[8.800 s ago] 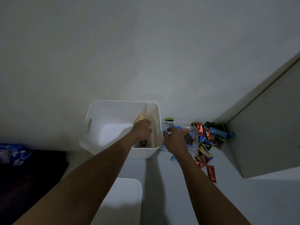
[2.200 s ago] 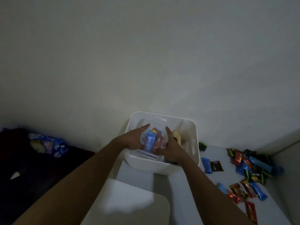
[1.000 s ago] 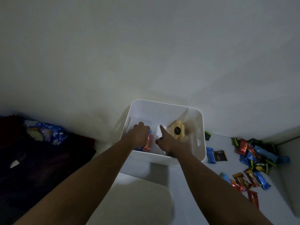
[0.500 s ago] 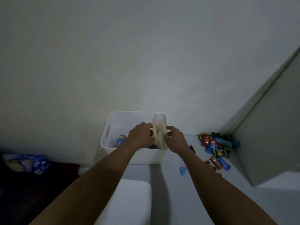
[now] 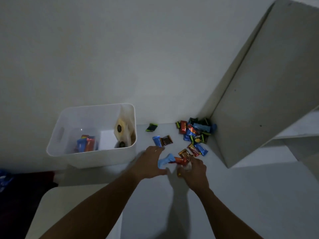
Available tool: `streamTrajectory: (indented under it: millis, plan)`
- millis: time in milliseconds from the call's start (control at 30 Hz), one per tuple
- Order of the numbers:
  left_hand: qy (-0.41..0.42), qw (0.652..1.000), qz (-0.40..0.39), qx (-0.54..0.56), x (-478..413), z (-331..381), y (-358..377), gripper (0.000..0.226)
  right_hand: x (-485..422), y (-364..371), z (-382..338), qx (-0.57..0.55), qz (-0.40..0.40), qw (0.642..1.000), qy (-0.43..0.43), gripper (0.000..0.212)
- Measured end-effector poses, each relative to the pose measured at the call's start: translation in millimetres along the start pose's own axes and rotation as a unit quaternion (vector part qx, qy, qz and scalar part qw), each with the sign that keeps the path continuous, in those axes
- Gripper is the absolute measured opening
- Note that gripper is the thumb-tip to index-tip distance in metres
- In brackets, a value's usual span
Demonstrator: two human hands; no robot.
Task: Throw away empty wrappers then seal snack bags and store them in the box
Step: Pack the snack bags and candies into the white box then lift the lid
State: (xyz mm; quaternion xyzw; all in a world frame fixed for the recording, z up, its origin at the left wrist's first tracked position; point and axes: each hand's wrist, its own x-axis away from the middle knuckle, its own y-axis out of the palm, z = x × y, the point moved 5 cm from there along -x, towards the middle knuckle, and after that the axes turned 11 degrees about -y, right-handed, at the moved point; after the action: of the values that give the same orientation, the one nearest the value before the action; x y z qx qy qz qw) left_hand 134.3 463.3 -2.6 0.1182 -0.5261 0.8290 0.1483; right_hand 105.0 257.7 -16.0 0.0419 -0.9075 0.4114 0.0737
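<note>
A white box (image 5: 57, 133) stands at the left against the wall. Inside it lie a clear bag of blue and red snacks (image 5: 86, 143) and a bag of yellow snacks (image 5: 121, 130) leaning on the right wall. Right of the box, loose wrapped snacks lie on the white surface, with a pile (image 5: 195, 131) in the corner. My left hand (image 5: 148, 163) is spread beside a crumpled blue wrapper (image 5: 164, 161). My right hand (image 5: 193, 169) is closed around the end of a red wrapper (image 5: 179, 160); what else it holds is hidden.
A white panel (image 5: 259, 83) leans at the right, closing off the corner. A green-black packet (image 5: 151, 127) and a blue and a brown packet (image 5: 162, 140) lie apart from the pile. A white rounded surface (image 5: 69, 213) sits low left, beside dark cloth (image 5: 20, 187).
Both hands have come out of the box and moved right and down to the loose wrappers. The bag of blue and red snacks now rests inside the box.
</note>
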Motion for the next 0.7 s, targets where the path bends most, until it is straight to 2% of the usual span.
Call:
streamTrajectory:
  millis: [133, 200, 300, 467, 600, 700]
  plan:
    - [0.023, 0.993, 0.003, -0.112, -37.2, 7.4, 38.8, 0.13, -27.1, 6.5, 50.2, 0.123, -0.053, 0.991, -0.009, 0.128]
    - [0.035, 0.986, 0.008, -0.161, -57.2, 13.2, 55.4, 0.134, -43.6, 11.4, 71.2, 0.18, -0.091, 0.978, -0.052, 0.14]
    - [0.026, 0.983, 0.01, -0.182, -87.0, 10.1, 71.5, 0.138, -69.0, 19.6, 89.1, 0.217, -0.116, 0.96, -0.129, 0.14]
    - [0.012, 0.99, 0.016, -0.137, -127.5, 6.3, 80.8, 0.149, -119.4, 5.8, 116.6, 0.213, -0.105, 0.967, -0.089, 0.136]
    - [0.005, 0.993, 0.02, -0.119, -155.7, 27.2, 91.9, 0.144, -154.9, -7.4, 131.6, 0.182, -0.127, 0.969, -0.105, 0.143]
    - [0.016, 0.993, 0.045, -0.112, -181.8, 45.2, 98.9, 0.132, -186.9, -10.4, 129.3, 0.18, -0.138, 0.962, -0.153, 0.138]
